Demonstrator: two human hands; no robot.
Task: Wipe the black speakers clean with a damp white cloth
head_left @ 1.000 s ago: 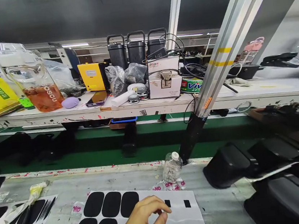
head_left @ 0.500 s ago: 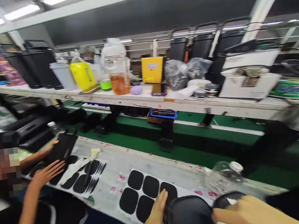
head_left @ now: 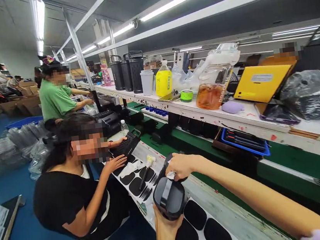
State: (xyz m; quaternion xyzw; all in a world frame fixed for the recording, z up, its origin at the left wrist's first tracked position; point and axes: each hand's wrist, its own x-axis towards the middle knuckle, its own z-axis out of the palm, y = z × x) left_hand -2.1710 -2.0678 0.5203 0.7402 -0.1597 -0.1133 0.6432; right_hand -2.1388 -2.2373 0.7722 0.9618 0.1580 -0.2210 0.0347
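Observation:
My left hand [head_left: 168,228] is wrapped round the lower side of a black container [head_left: 169,211], whose rounded top has a flat handle across it. Just beyond it, my right hand [head_left: 180,166] is curled over a second dark, rounded shape [head_left: 164,171], mostly hidden by the hand. A bit of white cloth [head_left: 171,175] shows at my right fingertips. Under and beside the container lie black rounded-square pads [head_left: 217,234] on a white sheet. Whether the container rests on the bench cannot be seen.
At left a seated co-worker [head_left: 70,193] handles a black slotted case [head_left: 126,144]. A brush [head_left: 146,173] lies on nearby pads. Above runs a shelf [head_left: 175,104] with a yellow bottle [head_left: 163,80] and a jug [head_left: 213,90]. A blue tray [head_left: 264,149] sits beneath it.
My view has swung left, bringing more of the co-worker and another person into sight. Both hands and the black container have moved left along the bench, towards the co-worker.

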